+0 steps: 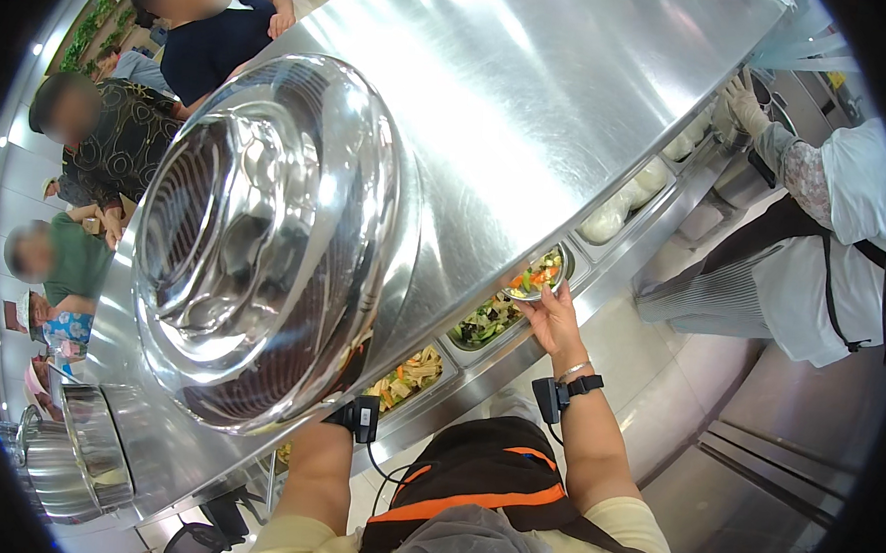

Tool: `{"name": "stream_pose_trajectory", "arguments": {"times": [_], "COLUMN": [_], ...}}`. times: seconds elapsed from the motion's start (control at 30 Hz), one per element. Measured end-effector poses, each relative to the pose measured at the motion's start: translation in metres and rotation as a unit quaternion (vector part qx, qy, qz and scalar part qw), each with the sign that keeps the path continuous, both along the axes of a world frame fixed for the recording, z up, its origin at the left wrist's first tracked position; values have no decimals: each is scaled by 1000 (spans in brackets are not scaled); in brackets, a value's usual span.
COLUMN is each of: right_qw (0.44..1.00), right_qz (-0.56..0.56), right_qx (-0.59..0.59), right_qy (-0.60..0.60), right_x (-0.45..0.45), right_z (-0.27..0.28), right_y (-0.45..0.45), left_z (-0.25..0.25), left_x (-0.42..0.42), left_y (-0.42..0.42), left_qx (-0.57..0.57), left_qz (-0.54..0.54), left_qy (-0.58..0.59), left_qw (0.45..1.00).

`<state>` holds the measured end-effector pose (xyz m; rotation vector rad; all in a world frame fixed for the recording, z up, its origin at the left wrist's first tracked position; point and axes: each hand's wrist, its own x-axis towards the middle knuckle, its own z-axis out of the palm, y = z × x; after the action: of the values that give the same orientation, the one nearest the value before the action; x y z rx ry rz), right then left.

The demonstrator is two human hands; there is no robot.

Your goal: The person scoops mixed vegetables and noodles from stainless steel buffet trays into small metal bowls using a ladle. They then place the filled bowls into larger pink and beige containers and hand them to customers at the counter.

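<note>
In my right hand [552, 316] is a small metal bowl [555, 284] of chopped vegetables, orange, green and pale yellow. My fingers grip its near rim, just under the edge of the steel counter. Below the bowl lies a steel pan of leafy green and dark salad [485, 325]. Beside that, nearer my left arm, sits a pan of pale yellow strips with bits of orange [411, 374]. My left forearm reaches under the counter's edge, and the hand itself is out of view, hidden by the counter and a large polished steel bowl [264, 245].
The steel counter [496, 129] spans the view. Pale bundles [620, 203] fill a pan farther right. A gloved co-worker [832, 169] handles a metal pot at right. Several people stand across the counter. Large steel pots [65, 459] stand at lower left.
</note>
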<state>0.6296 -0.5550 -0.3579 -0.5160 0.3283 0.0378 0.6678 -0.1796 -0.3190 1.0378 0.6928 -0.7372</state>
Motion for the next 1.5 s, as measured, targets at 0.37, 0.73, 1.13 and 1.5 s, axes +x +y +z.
{"name": "stream_pose_trajectory", "arguments": {"times": [0.37,0.73,1.13,1.5], "right_qw": [1000,999,997,998], "right_qz": [-12,-32,-50,26], "right_qx": [11,19,59,31], "right_qy": [15,-17,-27,-57], "right_x": [42,50,44,23], "right_z": [-22,-15,-1,-2], "right_y": [46,52,47,23], "left_z": [159,155,157,84], "left_x": [-84,-118,-123,-85], "left_y": [-62,-73,-53,-40], "left_qx": [80,225,-25,273], "left_qz": [-31,-127,18,-139], "left_qy": [-86,-199,-47,-221], "left_qw": [993,945,998,926]}}
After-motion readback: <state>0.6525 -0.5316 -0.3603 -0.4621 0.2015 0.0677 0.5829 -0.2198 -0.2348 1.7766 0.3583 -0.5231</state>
